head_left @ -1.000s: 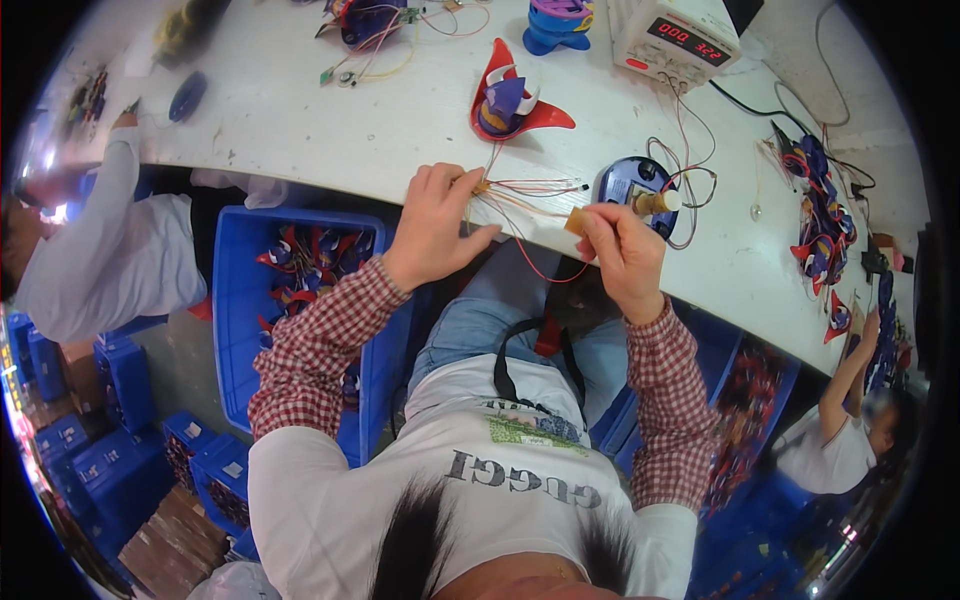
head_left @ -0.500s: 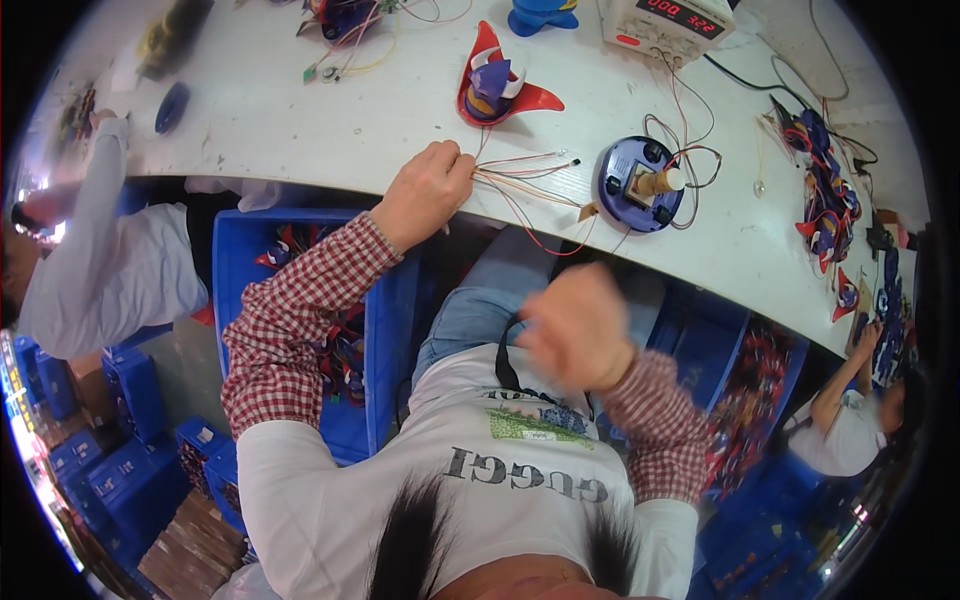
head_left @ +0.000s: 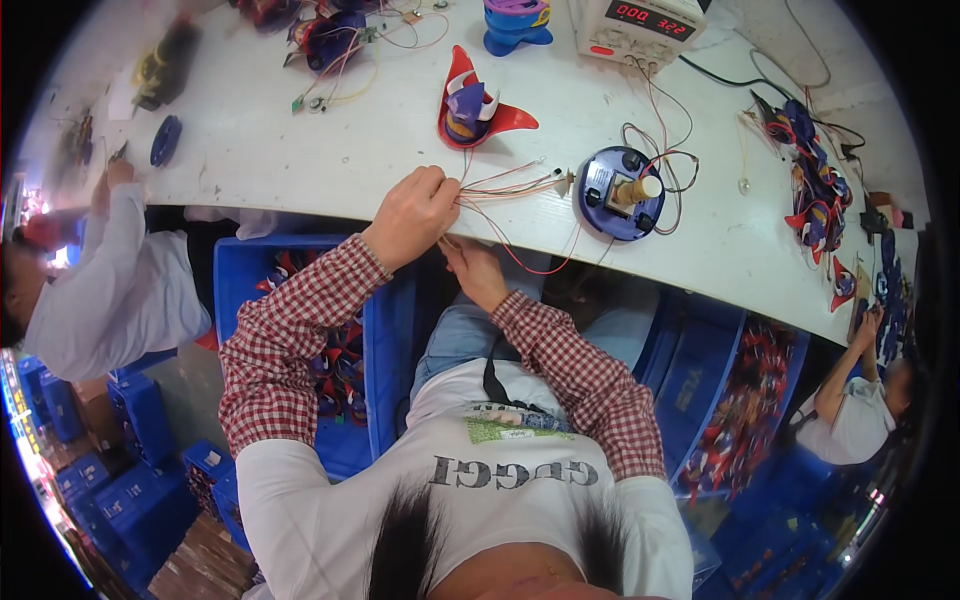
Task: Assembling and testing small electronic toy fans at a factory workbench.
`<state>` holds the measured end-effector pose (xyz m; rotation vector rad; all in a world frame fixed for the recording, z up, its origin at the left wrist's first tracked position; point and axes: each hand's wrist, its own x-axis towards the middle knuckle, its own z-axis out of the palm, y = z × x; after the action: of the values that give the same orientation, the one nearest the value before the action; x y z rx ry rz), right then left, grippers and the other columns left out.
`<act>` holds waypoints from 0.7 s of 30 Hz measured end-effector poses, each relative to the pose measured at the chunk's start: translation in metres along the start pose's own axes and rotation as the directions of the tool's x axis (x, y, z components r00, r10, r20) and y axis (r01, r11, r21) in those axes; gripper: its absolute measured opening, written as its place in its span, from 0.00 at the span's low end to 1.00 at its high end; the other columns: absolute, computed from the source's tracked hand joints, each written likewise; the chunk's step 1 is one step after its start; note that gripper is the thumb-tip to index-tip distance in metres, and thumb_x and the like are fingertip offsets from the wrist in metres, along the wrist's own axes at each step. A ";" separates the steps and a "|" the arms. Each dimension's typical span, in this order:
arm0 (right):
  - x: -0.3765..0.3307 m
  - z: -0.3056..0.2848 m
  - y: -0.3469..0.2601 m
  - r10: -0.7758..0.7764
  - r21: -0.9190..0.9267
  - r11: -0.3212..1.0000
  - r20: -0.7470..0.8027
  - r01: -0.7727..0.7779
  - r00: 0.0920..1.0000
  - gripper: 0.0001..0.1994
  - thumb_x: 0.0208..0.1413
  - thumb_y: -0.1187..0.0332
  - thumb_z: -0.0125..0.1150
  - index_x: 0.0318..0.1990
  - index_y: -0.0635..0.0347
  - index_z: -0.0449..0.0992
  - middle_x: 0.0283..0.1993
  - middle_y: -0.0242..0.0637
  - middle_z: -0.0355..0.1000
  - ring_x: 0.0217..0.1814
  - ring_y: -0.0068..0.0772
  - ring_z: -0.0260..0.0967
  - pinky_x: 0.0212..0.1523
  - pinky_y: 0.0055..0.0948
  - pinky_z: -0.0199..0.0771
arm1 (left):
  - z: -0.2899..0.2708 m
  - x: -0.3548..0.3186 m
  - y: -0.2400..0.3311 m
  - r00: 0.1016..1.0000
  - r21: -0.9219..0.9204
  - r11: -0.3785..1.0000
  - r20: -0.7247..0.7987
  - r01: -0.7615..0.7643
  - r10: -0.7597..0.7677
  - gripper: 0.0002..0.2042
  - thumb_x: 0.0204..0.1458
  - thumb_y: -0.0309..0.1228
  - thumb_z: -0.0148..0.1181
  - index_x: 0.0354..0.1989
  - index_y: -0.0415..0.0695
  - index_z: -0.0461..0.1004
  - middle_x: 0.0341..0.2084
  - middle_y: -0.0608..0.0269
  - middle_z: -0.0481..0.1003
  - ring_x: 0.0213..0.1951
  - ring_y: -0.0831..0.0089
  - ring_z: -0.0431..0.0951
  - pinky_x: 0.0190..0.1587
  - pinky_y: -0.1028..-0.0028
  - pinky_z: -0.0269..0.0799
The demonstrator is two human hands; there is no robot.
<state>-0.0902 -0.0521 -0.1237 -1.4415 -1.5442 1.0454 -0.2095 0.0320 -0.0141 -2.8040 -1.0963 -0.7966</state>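
Two hands meet at the near edge of the white table (head_left: 300,150), just left of centre. At far left a co-worker (head_left: 95,290) in a pale sleeve reaches onto the table's left end, near a dark blue disc (head_left: 165,140). Next, below the table edge, a blue bin (head_left: 300,330) holds red and purple parts. The left hand (head_left: 412,215) rests on the table edge, its fingers pinched together on a bundle of thin wires (head_left: 505,185) that fans out to the right. The right hand (head_left: 475,272) sits just under the edge, below and beside the left one, fingertips up against the same wires; whether it grips them I cannot tell. Far of the hands stands a red and purple toy (head_left: 478,105). To the right, the wires end at a small brown piece near a round blue base (head_left: 618,180) with a white-capped post. A power supply (head_left: 640,25) with a red display sits at the far edge. Further right lies a heap of red and blue parts (head_left: 815,190), and another person (head_left: 860,400) works at far right.
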 end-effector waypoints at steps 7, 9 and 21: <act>-0.025 -0.031 -0.016 0.327 0.391 0.817 0.291 -0.424 0.899 0.12 0.60 0.66 0.51 0.42 0.66 0.74 0.31 0.35 0.74 0.23 0.21 0.66 0.23 0.17 0.66 | -0.005 0.003 0.005 1.000 -0.040 0.999 0.009 0.001 -0.001 0.08 0.44 0.24 0.59 0.34 0.40 0.71 0.30 0.60 0.68 0.30 0.67 0.70 0.33 0.74 0.69; -0.030 -0.039 -0.022 0.328 0.434 0.789 0.302 -0.436 0.895 0.12 0.60 0.66 0.51 0.42 0.66 0.74 0.31 0.35 0.74 0.23 0.20 0.66 0.23 0.17 0.66 | -0.013 0.004 0.009 1.000 -0.070 0.997 -0.001 0.021 -0.021 0.08 0.45 0.25 0.59 0.35 0.40 0.71 0.30 0.60 0.68 0.31 0.67 0.70 0.33 0.74 0.69; -0.048 -0.057 -0.030 0.256 0.433 0.833 0.248 -0.344 0.934 0.12 0.57 0.67 0.55 0.43 0.66 0.74 0.30 0.34 0.74 0.23 0.19 0.66 0.24 0.15 0.65 | -0.007 0.072 0.067 0.990 -0.329 0.935 0.100 0.130 -0.102 0.14 0.49 0.35 0.60 0.38 0.38 0.72 0.31 0.56 0.74 0.28 0.60 0.74 0.32 0.69 0.69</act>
<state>-0.0452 -0.0969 -0.0751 -1.2870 -1.0801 1.6537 -0.1249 0.0257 0.0360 -3.0962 -1.2582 -0.9729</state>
